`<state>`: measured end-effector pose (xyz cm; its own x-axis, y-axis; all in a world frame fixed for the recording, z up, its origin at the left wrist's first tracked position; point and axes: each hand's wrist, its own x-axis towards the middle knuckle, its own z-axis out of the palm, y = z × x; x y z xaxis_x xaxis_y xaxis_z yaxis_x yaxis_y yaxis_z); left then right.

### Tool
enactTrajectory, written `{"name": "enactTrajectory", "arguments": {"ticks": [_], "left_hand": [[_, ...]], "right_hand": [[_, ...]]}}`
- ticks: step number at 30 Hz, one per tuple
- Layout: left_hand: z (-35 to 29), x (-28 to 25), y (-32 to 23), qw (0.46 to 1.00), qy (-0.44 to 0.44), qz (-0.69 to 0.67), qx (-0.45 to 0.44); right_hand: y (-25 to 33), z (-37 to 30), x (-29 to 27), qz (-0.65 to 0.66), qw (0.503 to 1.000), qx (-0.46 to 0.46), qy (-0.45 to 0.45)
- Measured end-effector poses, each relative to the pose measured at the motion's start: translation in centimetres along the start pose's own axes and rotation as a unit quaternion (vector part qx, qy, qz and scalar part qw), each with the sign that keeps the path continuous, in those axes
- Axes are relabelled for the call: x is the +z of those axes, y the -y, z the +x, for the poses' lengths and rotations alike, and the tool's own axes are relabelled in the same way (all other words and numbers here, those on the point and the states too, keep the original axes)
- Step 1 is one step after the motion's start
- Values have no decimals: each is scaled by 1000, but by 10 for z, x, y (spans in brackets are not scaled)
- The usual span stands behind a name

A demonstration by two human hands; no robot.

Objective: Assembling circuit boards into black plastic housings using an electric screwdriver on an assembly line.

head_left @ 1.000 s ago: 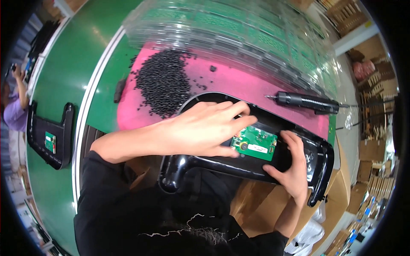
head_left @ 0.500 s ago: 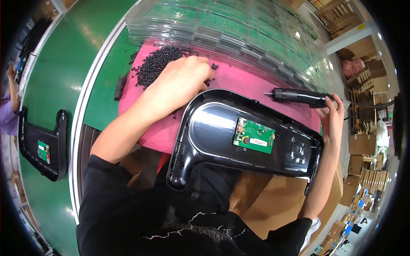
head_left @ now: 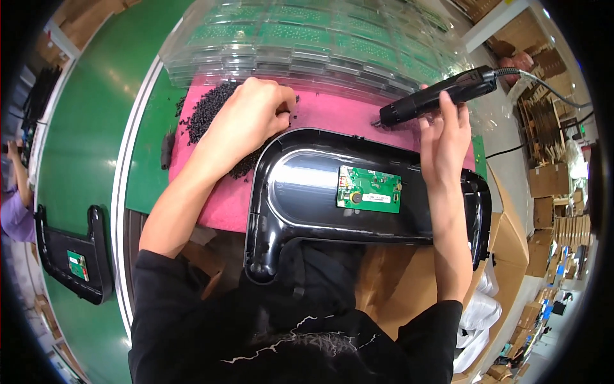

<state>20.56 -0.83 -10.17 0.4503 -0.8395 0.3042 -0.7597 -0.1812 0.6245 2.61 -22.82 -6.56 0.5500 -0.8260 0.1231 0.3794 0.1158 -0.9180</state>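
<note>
Head view: Your left hand [head_left: 246, 121] rests knuckles-up on the heap of small black screws [head_left: 204, 115] at the far left of the pink mat [head_left: 320, 112], fingers curled down into the heap. Whether they pinch a screw, you cannot tell from here.

Your right hand [head_left: 444, 137] is clenched around the black electric screwdriver [head_left: 438, 96], at the far right. Its long axis runs left to right, cable end to the right, tip pointing left and slightly toward you, above the far edge of the black plastic housing [head_left: 288, 211].

The green circuit board [head_left: 369, 189] lies flat in the housing, between your hands and nearer to you than both. The screwdriver tip sits just beyond it; your right hand is the closer one.
</note>
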Motion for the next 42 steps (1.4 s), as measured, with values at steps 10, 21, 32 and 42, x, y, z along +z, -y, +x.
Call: {"name": "enactTrajectory", "arguments": {"ticks": [10,21,32,42], "left_hand": [[-7,10,-47,916,16,-400,4],[-17,15,-54,871,130,-472,-30],[-15,21,-50,918,146,-355,97],[-15,23,-57,918,127,-355,125]], "right_hand": [[54,-53,25,238,957,-73,151],[79,-89,23,203,943,-155,213],[74,-91,27,160,941,-170,246],[69,-86,35,154,934,-165,275]]}}
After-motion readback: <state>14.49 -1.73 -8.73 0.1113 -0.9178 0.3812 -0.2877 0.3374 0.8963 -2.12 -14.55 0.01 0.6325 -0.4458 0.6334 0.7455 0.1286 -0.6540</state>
